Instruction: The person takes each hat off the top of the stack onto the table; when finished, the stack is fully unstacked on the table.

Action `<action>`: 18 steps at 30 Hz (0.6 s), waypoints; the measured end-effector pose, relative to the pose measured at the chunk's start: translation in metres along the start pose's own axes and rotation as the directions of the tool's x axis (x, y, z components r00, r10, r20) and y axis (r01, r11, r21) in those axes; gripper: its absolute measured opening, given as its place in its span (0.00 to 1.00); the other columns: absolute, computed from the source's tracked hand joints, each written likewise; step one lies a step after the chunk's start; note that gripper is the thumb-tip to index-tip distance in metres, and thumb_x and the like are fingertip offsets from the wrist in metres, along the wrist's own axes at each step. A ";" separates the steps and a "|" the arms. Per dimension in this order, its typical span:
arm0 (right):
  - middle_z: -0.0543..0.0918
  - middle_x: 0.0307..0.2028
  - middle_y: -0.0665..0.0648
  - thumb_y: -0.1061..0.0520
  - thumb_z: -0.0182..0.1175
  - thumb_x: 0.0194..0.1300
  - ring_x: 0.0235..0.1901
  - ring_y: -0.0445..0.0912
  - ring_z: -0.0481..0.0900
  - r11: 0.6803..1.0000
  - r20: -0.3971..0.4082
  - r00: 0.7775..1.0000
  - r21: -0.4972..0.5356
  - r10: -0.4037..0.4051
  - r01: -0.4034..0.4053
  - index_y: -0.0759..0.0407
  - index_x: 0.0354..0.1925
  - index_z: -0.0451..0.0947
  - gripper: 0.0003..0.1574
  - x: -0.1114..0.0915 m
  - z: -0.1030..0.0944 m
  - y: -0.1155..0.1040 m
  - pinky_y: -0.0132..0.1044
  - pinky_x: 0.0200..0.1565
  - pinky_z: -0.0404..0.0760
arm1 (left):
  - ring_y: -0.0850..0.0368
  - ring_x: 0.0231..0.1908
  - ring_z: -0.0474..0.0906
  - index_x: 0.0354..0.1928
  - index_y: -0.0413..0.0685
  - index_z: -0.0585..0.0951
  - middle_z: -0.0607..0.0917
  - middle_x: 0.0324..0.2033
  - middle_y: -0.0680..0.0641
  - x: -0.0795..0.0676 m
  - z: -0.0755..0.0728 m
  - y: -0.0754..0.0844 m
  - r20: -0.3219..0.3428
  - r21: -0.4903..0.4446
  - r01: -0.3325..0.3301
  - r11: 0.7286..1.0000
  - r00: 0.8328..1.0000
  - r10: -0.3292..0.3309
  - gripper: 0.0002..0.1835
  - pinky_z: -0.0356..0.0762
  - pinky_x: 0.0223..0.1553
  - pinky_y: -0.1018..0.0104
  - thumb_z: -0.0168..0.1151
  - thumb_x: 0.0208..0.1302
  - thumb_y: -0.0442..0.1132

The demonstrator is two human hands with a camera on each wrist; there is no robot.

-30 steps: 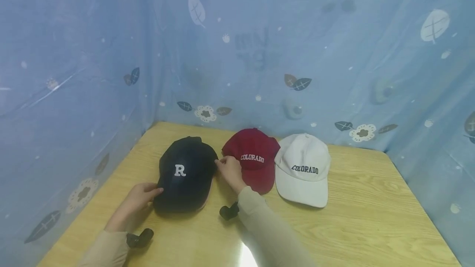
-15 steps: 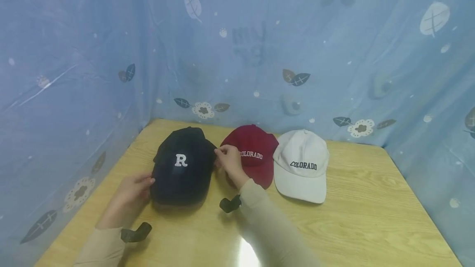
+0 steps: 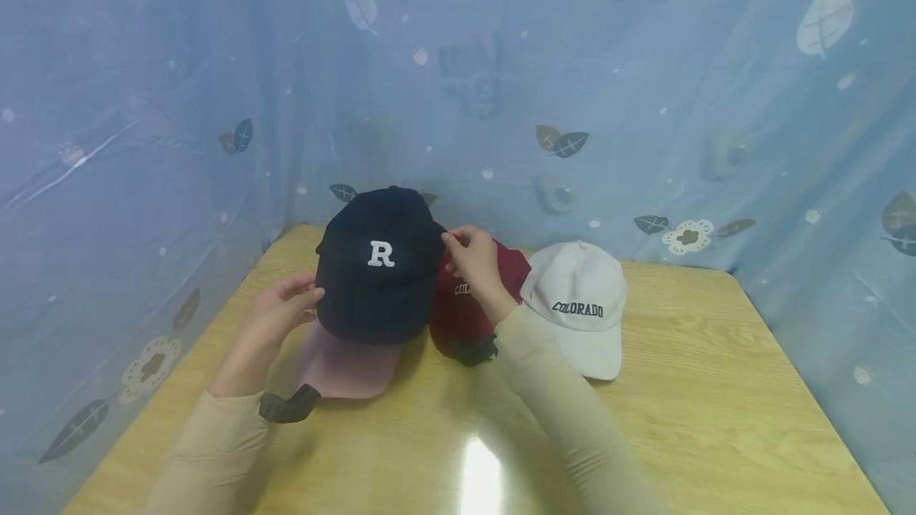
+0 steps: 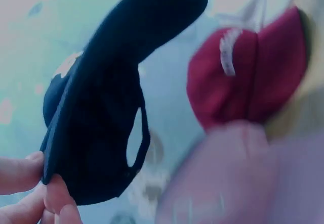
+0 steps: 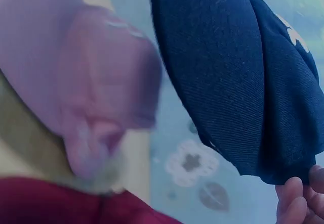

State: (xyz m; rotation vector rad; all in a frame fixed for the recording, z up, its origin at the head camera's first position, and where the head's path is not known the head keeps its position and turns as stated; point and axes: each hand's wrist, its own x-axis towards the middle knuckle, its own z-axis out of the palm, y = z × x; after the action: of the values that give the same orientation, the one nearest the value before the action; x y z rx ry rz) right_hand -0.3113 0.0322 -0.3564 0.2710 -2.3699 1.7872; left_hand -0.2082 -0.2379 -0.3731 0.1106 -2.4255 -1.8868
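A dark navy baseball cap (image 3: 382, 288) with a white letter R hangs in the air between both hands. My left hand (image 3: 275, 323) pinches the edge of its brim between thumb and fingers, clear in the left wrist view. On the other side, my right hand (image 3: 478, 262) pinches the rear lower edge of the crown. Below the raised cap lies a pink cap (image 3: 351, 368), its crown mostly hidden in the head view. A red cap (image 3: 465, 324) lettered COLORADO sits beside it, partly covered by my right hand.
To the right of the red cap lies a white cap (image 3: 576, 288), also lettered COLORADO, its brim toward me. The wooden table (image 3: 716, 388) is bounded at the back and sides by blue patterned curtains (image 3: 644, 102).
Both hands have lifted the navy cap up and slightly right, away from me. The pink cap beneath has come into view. The red and white caps stay where they were.
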 end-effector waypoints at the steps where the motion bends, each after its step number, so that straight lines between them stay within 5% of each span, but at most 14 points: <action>1: 0.80 0.26 0.58 0.54 0.57 0.65 0.14 0.46 0.75 1.000 -0.008 1.000 0.015 -0.001 0.001 0.63 0.41 0.79 0.14 0.002 -0.007 -0.001 0.33 0.17 0.76 | 0.72 0.36 0.75 0.62 0.32 0.65 0.75 0.41 0.54 0.003 0.006 0.005 -0.005 -0.012 -0.011 1.000 1.000 0.011 0.28 0.76 0.38 0.73 0.56 0.65 0.42; 5: 0.79 0.29 0.59 0.55 0.56 0.65 0.13 0.41 0.73 0.998 -0.053 0.998 0.056 0.022 -0.019 0.66 0.43 0.77 0.15 0.006 -0.048 -0.004 0.31 0.18 0.75 | 0.69 0.34 0.75 0.59 0.32 0.69 0.77 0.41 0.48 0.018 0.041 0.027 -0.011 -0.057 -0.052 0.997 0.999 0.051 0.23 0.77 0.36 0.72 0.57 0.63 0.36; 8: 0.79 0.32 0.59 0.54 0.55 0.66 0.14 0.39 0.74 0.999 -0.106 0.994 0.026 0.029 -0.026 0.69 0.46 0.76 0.18 0.006 -0.092 -0.002 0.29 0.18 0.75 | 0.66 0.32 0.76 0.56 0.32 0.72 0.78 0.41 0.42 0.030 0.081 0.042 0.017 -0.114 -0.086 0.990 0.996 0.089 0.21 0.78 0.35 0.70 0.57 0.62 0.33; 13: 0.79 0.24 0.42 0.54 0.55 0.66 0.13 0.34 0.74 0.995 -0.216 0.976 -0.093 0.006 -0.027 0.72 0.43 0.75 0.19 -0.003 -0.183 0.008 0.25 0.15 0.73 | 0.60 0.29 0.76 0.51 0.34 0.77 0.79 0.37 0.42 0.042 0.172 0.062 0.077 -0.255 -0.103 0.961 0.989 0.126 0.18 0.79 0.31 0.66 0.60 0.58 0.29; 18: 0.76 0.21 0.32 0.50 0.53 0.67 0.15 0.35 0.76 0.972 -0.293 0.956 -0.213 0.031 -0.097 0.60 0.39 0.73 0.13 -0.031 -0.275 0.020 0.27 0.17 0.75 | 0.60 0.28 0.75 0.49 0.37 0.79 0.80 0.35 0.45 0.039 0.272 0.074 0.154 -0.332 -0.088 0.939 0.977 0.146 0.16 0.79 0.30 0.64 0.62 0.57 0.31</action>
State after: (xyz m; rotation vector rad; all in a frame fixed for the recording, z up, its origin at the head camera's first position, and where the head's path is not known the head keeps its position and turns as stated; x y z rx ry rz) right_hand -0.2807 0.3036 -0.3071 -0.0920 -2.3603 1.4466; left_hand -0.2748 0.0387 -0.3678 -0.2244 -2.1221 -2.2905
